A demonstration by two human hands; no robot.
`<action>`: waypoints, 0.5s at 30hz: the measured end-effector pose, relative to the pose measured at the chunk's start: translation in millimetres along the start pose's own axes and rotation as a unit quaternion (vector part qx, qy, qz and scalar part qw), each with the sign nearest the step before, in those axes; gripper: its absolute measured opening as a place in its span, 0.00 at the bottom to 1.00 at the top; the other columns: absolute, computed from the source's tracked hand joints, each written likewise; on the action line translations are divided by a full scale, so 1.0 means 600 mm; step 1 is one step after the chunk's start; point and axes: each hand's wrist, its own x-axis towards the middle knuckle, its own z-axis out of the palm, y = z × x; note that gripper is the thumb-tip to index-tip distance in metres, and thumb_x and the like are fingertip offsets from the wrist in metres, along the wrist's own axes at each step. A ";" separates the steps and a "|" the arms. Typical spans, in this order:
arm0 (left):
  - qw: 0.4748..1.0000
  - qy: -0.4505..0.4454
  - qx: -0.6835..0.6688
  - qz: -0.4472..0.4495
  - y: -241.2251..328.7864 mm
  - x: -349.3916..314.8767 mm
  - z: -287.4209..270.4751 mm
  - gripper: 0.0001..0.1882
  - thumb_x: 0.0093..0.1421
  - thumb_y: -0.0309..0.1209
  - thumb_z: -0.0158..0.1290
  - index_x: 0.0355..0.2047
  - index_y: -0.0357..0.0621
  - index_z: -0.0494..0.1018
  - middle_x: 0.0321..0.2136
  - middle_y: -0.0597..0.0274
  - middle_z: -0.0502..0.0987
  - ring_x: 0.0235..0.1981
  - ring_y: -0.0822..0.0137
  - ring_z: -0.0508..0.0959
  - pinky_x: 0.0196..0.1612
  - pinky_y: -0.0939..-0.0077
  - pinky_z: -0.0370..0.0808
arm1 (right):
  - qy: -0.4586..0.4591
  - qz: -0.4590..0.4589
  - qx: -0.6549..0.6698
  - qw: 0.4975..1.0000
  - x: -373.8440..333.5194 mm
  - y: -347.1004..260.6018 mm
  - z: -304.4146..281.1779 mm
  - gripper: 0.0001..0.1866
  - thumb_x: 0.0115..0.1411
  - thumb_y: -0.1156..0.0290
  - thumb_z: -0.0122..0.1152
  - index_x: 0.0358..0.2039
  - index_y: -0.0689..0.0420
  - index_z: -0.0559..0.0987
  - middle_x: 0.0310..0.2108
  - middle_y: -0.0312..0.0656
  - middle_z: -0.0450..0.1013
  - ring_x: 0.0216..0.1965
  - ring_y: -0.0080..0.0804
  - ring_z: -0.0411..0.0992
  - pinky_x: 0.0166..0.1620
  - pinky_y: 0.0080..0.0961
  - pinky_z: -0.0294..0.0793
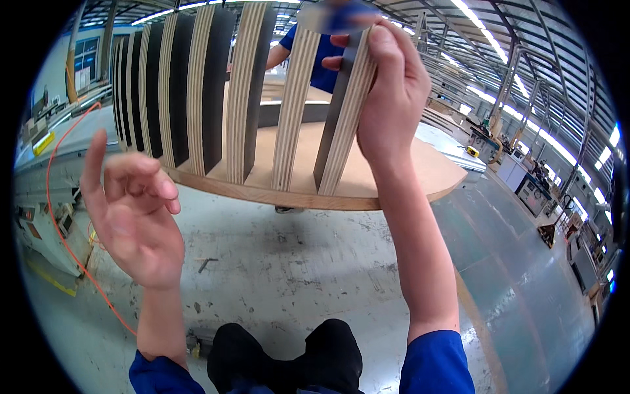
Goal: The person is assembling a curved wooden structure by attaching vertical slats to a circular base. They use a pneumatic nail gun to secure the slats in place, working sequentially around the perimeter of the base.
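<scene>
My right hand [394,98] is wrapped round the upper part of the rightmost plywood slat [344,125], thumb on the near side and fingertips showing past its dark face. That slat leans a little to the right, its lower end on a tan board [420,171] with a curved front edge. Several more plywood slats [241,92], pale layered edges toward me and dark faces, stand in a row to the left. My left hand [134,217] is raised in front of the row's left part, palm up, fingers apart and partly curled, holding nothing.
Behind the slats stands a person in blue [328,59], partly hidden. An orange hose [62,230] runs down the left side past a machine [46,223]. Workshop equipment [535,194] lines the right, beyond the grey floor [289,262].
</scene>
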 end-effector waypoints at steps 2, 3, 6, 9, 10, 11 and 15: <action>0.996 0.016 0.077 0.041 -0.011 -0.014 0.010 0.31 0.66 0.41 0.55 0.62 0.31 0.64 0.37 0.54 0.77 0.32 0.69 0.77 0.31 0.77 0.74 | -0.004 -0.015 0.014 1.000 0.002 0.004 0.006 0.18 0.73 0.61 0.47 0.50 0.59 0.79 0.37 0.48 0.80 0.33 0.30 0.81 0.37 0.22 0.81; 0.977 -0.062 0.167 0.120 -0.021 -0.017 0.014 0.27 0.62 0.35 0.58 0.57 0.33 0.69 0.38 0.53 0.78 0.32 0.66 0.77 0.31 0.75 0.74 | -0.001 -0.014 0.004 1.000 0.004 0.003 0.003 0.18 0.73 0.62 0.47 0.50 0.59 0.79 0.37 0.48 0.80 0.33 0.30 0.81 0.37 0.22 0.81; 0.913 -0.182 0.296 0.214 -0.032 -0.039 0.058 0.20 0.47 0.26 0.67 0.43 0.42 0.81 0.42 0.58 0.78 0.36 0.61 0.77 0.35 0.70 0.73 | 0.008 0.003 -0.008 1.000 -0.003 0.005 -0.001 0.17 0.73 0.62 0.47 0.49 0.60 0.79 0.38 0.48 0.80 0.32 0.30 0.81 0.37 0.22 0.80; 0.854 -0.229 0.387 0.261 -0.034 -0.050 0.083 0.21 0.44 0.29 0.70 0.42 0.49 0.82 0.42 0.62 0.78 0.42 0.57 0.72 0.43 0.66 0.72 | 0.014 0.006 0.015 1.000 0.004 0.004 0.002 0.17 0.73 0.62 0.47 0.49 0.59 0.79 0.38 0.48 0.80 0.32 0.30 0.81 0.36 0.22 0.80; 0.852 -0.210 0.406 0.253 -0.034 -0.059 0.089 0.21 0.40 0.32 0.72 0.38 0.53 0.84 0.42 0.68 0.78 0.43 0.59 0.71 0.43 0.69 0.70 | 0.014 0.014 0.002 1.000 -0.004 0.004 0.004 0.17 0.73 0.62 0.47 0.49 0.59 0.79 0.38 0.47 0.80 0.32 0.29 0.81 0.36 0.22 0.80; 0.850 -0.207 0.411 0.256 -0.038 -0.060 0.095 0.21 0.40 0.31 0.72 0.38 0.53 0.84 0.43 0.69 0.78 0.42 0.59 0.70 0.43 0.69 0.69 | 0.002 0.001 0.005 1.000 -0.005 0.004 0.002 0.17 0.73 0.62 0.47 0.49 0.60 0.79 0.38 0.47 0.80 0.32 0.29 0.80 0.36 0.22 0.80; 0.845 -0.208 0.417 0.263 -0.053 -0.059 0.105 0.19 0.41 0.30 0.69 0.38 0.54 0.86 0.41 0.73 0.80 0.39 0.65 0.68 0.42 0.73 0.65 | 0.018 0.000 0.060 0.998 0.004 0.000 0.006 0.15 0.73 0.66 0.49 0.46 0.64 0.78 0.30 0.42 0.78 0.30 0.24 0.79 0.36 0.19 0.79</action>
